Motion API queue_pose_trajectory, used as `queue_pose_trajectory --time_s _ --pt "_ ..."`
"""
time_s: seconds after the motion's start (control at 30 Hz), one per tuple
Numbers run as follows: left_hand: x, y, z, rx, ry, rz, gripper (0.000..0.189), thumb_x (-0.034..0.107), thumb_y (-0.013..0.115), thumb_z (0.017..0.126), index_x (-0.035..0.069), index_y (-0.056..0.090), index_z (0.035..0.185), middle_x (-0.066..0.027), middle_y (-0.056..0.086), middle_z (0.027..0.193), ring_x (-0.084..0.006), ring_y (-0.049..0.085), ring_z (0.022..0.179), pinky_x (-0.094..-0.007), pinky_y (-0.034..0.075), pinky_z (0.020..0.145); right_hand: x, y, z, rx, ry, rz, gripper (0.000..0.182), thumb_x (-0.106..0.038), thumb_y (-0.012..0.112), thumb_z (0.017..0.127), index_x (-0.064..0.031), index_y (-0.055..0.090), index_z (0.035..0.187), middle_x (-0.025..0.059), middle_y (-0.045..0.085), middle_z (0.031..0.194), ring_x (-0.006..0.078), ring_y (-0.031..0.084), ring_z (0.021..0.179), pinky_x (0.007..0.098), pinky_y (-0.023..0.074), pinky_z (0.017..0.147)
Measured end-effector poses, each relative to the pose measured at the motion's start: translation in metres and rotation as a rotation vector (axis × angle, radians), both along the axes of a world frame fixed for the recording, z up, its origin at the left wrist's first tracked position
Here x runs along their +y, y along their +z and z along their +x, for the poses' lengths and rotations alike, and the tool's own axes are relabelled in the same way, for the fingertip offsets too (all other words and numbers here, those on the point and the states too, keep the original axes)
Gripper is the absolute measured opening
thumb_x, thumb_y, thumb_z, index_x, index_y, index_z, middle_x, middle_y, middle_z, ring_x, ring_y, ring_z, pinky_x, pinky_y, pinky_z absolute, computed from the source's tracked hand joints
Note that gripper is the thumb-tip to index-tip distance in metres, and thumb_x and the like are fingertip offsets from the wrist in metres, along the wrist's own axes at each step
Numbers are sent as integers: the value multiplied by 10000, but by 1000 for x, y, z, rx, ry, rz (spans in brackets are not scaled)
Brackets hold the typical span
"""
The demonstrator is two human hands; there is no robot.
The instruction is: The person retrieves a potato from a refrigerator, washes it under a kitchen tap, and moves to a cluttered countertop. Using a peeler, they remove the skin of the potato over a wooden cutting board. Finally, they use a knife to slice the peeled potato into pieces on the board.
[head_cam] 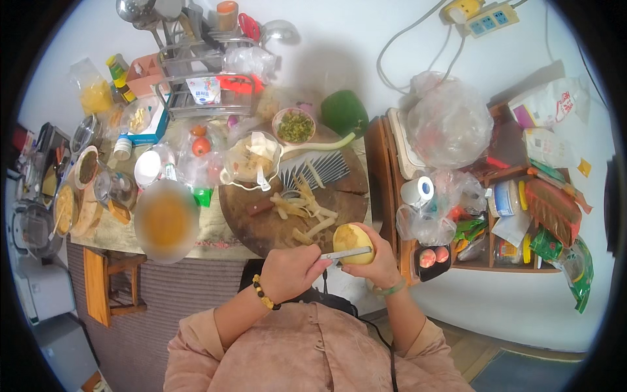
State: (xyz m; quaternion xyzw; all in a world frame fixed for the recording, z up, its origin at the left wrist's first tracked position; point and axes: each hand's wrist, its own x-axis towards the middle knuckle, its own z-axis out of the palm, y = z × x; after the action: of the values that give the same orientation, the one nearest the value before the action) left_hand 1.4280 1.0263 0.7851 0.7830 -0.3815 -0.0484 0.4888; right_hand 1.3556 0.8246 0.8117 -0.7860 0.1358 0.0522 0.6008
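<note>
My right hand (374, 264) cups a large, round, pale-yellow potato or similar vegetable (349, 239), with a patch of brownish skin on its upper left side. My left hand (292, 272) grips a metal peeler (349, 253), its blade lying across the front of the vegetable. Both hands are just off the near edge of a round wooden chopping board (343, 206). Long pale peel strips (316, 228) lie heaped on the board. Partly under them is a broad knife blade with a striped pattern (333, 169). A reddish-brown handle (259, 207) lies at its left.
A glass bowl with paper in it (252, 157), a bowl of chopped greens (294, 126), a pale long stalk (323, 143) and a green gourd (344, 112) stand behind. Tomatoes (201, 146) lie left. A wooden shelf with bags (507, 196) is at right, a wooden stool (100, 286) lower left.
</note>
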Motion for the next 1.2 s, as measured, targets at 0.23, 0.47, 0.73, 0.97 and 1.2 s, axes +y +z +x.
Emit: queue_pose_trajectory --time_s 0.23,0.47,0.73,0.97,1.2 --pt "-9 -24 1 72 -4 13 290 317 559 873 90 499 702 -104 537 593 -306 560 553 -388 421 464 -4 3 0 16 57 -111 761 -115 809 542 10 489 1220 61 609 1035 111 566 925 260 450 834" --pt "-24 -72 5 250 96 109 319 368 494 900 90 563 760 -155 597 658 -349 593 620 -440 453 528 -3 -23 -5 75 -28 -175 787 -147 826 520 33 495 1211 57 603 1043 124 565 932 260 448 836" --pt "-22 -123 13 471 269 221 390 391 442 917 68 592 760 -192 609 709 -391 588 682 -478 451 599 0 -27 13 -71 56 -257 720 -139 812 549 -13 519 1194 67 619 1021 115 572 918 264 462 821" --pt "-17 -70 4 245 183 35 298 333 521 895 81 546 737 -137 582 610 -336 578 551 -425 438 480 -7 -44 14 -29 15 -500 693 -217 801 537 -33 528 1147 145 620 995 278 609 929 336 478 809" --pt "-16 -68 2 111 138 118 284 332 526 890 92 532 739 -121 567 592 -320 581 556 -406 444 473 -4 -33 18 -69 86 -572 714 -208 811 530 -10 537 1158 134 643 983 228 631 890 306 484 808"
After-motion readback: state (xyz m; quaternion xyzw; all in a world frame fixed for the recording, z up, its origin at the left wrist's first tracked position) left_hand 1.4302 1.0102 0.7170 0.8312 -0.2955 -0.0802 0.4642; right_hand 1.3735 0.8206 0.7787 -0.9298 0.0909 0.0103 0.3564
